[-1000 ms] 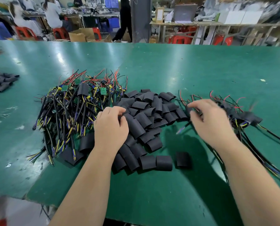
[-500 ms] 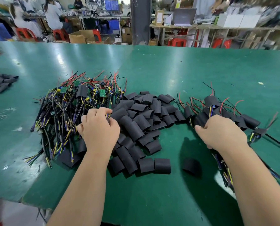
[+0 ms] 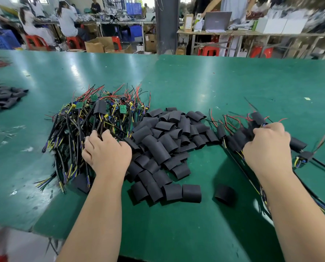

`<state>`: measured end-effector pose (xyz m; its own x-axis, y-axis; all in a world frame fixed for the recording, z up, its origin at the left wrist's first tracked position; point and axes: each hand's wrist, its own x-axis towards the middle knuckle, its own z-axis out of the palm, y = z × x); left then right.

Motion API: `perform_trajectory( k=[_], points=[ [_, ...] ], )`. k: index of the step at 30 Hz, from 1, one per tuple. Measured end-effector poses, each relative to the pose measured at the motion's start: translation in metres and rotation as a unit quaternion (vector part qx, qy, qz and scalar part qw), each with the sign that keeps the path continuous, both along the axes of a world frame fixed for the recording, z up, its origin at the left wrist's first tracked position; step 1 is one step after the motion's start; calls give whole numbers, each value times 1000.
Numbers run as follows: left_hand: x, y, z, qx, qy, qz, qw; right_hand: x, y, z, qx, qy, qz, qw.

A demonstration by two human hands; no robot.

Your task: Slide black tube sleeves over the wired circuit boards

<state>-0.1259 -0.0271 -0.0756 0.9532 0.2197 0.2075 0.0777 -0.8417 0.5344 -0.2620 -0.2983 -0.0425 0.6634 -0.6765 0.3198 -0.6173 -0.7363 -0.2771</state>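
Left of the sleeves (image 3: pixel 163 140), our left hand (image 3: pixel 106 154) curls its fingers round the tangled boards (image 3: pixel 123 109); right of them, our right hand (image 3: pixel 267 146) grips sleeved boards (image 3: pixel 235 138). Pulling one lead may drag the tangle and scatter sleeves.

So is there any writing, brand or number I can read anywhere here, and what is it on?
No text here can be read.
Laptop lid: a small mark in the middle, too blurred to read.
Cardboard box beside it: pale label, too small to read.
Green circuit boards: any print is too small to read.
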Motion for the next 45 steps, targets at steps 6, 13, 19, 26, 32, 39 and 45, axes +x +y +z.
perform_trajectory(
  k=[6,13,19,26,32,39,45],
  points=[
    [3,3,-2,17,7,13,1000,0,7,3,-55,-112,-42,991],
    [3,4,1,19,55,26,998,3,15,-5,-10,-57,78,995],
    [4,3,0,14,49,21,998,-7,-4,1,7,-21,-24,999],
    [3,4,0,4,40,24,999,-3,-2,0,16,-47,-13,999],
    [2,11,5,-2,-27,29,999,-2,2,-1,-11,-23,-73,997],
    [3,12,6,-28,-91,28,995,1,14,-2,-16,-30,-30,999],
    [10,17,2,39,-12,66,997,4,21,-3,-20,-27,-3,999]
  ],
)
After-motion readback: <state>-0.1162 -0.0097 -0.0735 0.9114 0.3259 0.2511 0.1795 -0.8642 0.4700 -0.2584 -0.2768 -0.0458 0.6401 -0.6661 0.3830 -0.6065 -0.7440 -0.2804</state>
